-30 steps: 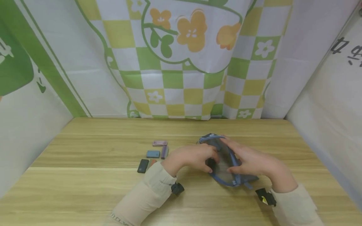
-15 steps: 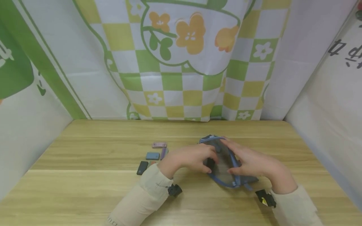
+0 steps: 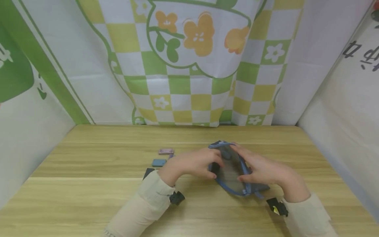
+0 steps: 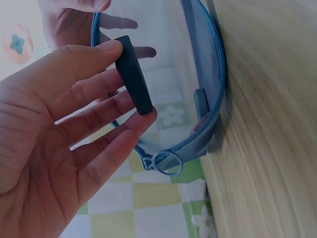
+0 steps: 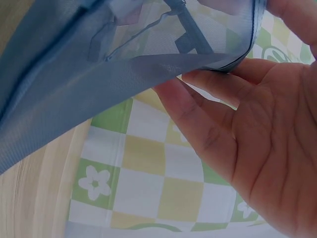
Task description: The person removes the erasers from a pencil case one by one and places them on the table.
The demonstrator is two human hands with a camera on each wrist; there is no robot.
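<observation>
My left hand pinches a small dark rectangular block between thumb and fingertips, at the open mouth of a blue-edged mesh zip pouch. On the pouch's right side, my right hand grips the rim and holds the mouth wide. In the left wrist view, the zipper edge curves round the opening and a ring pull hangs from it. Another dark block shows inside the pouch, beside something pinkish. Through the mesh in the right wrist view, the contents look blurred.
Left of the pouch on the wooden table lie a pink block, a blue block, a partly hidden purple one and a black one half covered by my left sleeve. A checked curtain hangs behind the table.
My left hand has shifted a little left with the dark block, and its sleeve covers more of the loose blocks. The right hand and pouch stay nearly still.
</observation>
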